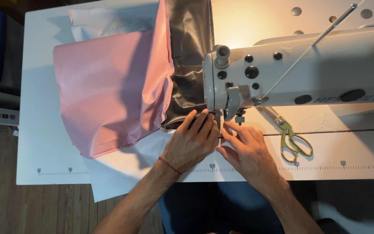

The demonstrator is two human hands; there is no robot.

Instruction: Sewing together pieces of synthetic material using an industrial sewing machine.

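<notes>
Both hands lie flat, fingers spread and grasping nothing: the left hand (191, 141) and right hand (246, 151) press a thin white sheet of fabric (122, 173) onto the white sewing table (44, 151), fingertips meeting just before the presser foot of the cream-coloured metal sewing machine (282, 73). This looks like lining up a seam under the needle; feeding it calls for even, steady guidance. Smooth pink fabric (113, 91) and glossy dark grey material (189, 56) bunch behind, and brass-handled scissors (293, 141) lie right of the hands.

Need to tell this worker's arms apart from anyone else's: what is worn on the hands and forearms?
Both forearms are bare, with no sleeves or gloves in view. The left hand has a thin red string bracelet at its wrist. The right hand shows no ring, watch or band.
</notes>
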